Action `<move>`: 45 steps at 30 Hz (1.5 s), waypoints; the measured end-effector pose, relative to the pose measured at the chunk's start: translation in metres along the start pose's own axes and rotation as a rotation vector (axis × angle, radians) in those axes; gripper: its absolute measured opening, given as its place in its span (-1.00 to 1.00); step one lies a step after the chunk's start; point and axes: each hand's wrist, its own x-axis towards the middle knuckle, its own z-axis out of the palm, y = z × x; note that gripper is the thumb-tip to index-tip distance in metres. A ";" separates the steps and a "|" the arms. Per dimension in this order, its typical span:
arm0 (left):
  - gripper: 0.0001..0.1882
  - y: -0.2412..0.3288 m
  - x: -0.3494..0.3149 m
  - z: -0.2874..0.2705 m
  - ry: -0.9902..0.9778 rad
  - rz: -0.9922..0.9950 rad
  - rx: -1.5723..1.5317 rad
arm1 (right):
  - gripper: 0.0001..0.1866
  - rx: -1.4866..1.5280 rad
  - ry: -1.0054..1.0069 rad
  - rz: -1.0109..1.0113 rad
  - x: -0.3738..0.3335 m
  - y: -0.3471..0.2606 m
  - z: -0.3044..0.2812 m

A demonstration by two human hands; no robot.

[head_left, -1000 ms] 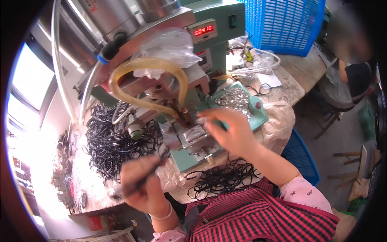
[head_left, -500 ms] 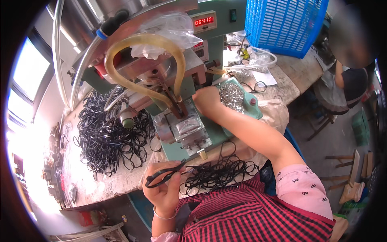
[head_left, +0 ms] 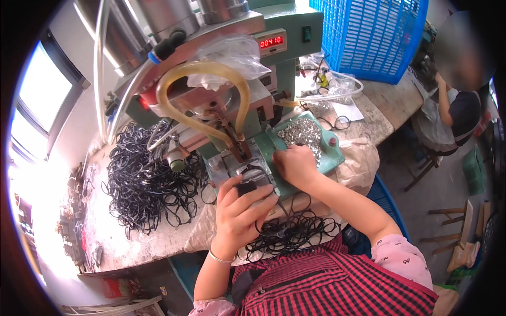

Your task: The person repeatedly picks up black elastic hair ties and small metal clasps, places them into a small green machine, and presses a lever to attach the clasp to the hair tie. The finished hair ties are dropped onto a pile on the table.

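Observation:
My left hand [head_left: 237, 213] is closed round a black band loop [head_left: 245, 187] at the front of the metal fixture [head_left: 258, 159] of a green bench press. The band's far end curves over the fixture, under the two clamp tips; the fingers hide part of it. To the right, my right hand [head_left: 298, 164] rests at the near edge of a green tray [head_left: 333, 156] with small shiny metal pieces [head_left: 304, 132] in it. Its fingers are curled together, and whatever they pinch is hidden. A small heap of black bands [head_left: 287, 231] lies just in front of me.
A large tangle of black bands [head_left: 145, 181] covers the table's left. Above the fixture hang a yellowish hose loop [head_left: 164, 87] and a plastic bag [head_left: 226, 55]. A blue basket [head_left: 369, 39] stands at the back right. Another person [head_left: 458, 116] sits at far right.
My left hand has moved up and forward, bringing the black band onto the fixture. My right hand has drawn back toward me, from the far left side of the tray to its near edge.

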 end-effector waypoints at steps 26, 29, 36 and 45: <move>-0.75 0.035 -0.004 -0.059 -0.170 -0.055 0.294 | -0.87 0.744 0.418 0.562 -0.041 0.052 -0.038; -0.76 0.033 -0.005 -0.055 -0.131 -0.053 0.317 | -0.84 0.755 0.395 0.539 -0.036 0.049 -0.038; -0.76 0.035 -0.021 -0.079 0.024 -0.088 0.514 | -0.75 0.838 0.273 0.554 -0.035 0.037 -0.028; -0.80 -0.049 -0.106 -0.136 0.693 -0.961 0.111 | -0.84 0.783 0.297 0.612 -0.064 0.030 -0.070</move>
